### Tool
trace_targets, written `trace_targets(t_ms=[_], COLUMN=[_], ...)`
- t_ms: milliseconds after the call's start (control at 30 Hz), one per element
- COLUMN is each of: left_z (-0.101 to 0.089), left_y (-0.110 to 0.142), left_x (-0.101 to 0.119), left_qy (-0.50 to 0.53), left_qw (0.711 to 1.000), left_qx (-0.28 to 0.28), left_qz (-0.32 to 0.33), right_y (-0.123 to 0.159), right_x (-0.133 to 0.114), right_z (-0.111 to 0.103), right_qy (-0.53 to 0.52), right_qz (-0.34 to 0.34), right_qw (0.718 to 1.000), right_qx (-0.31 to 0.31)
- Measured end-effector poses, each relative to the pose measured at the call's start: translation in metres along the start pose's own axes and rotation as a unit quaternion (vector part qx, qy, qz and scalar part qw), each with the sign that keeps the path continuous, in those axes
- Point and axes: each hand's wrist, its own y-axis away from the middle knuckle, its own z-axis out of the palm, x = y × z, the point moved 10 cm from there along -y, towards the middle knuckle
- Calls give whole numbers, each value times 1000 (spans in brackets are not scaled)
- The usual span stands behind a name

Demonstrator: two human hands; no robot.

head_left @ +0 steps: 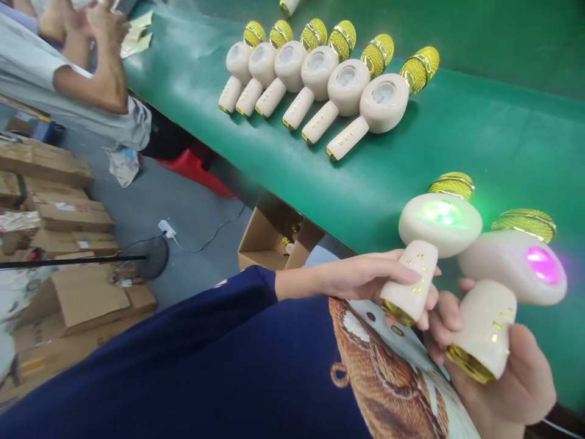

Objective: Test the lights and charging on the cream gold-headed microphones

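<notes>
My left grip (372,274) is closed around the handle of a green-lit microphone (441,235), thumb resting on its gold-marked front. My right grip (521,378), palm up, wraps the handle of a pink-lit microphone (496,265) just beside it. I hold both near the edge of the green counter (484,128), gold mesh heads pointing away from me. Farther along it, six matching microphones (317,67) lie in a slanting row, and beyond its left end another person (82,85) has both hands raised.
</notes>
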Motion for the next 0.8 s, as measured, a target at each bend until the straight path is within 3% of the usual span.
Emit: trace_targets(t_ms=[167, 300, 567, 700, 800], left_z=[19, 27, -1, -13, -23], left_y=[-7, -9, -13, -8, -4], left_x=[18, 25, -1, 2, 15], left_qy=[41, 63, 16, -42, -128], left_qw=[999, 998, 998, 999, 987], left_qx=[1, -16, -62, -13, 81], left_qz=[-16, -22, -9, 24, 49], right_y=[-8, -9, -10, -8, -13], right_x=[-29, -39, -16, -8, -3], right_z=[-5, -8, 14, 10, -3], right_qy=[18, 20, 14, 65, 120], right_qz=[-13, -12, -51, -66, -59], right_qw=[997, 993, 998, 995, 991], right_qx=[80, 116, -43, -37, 13])
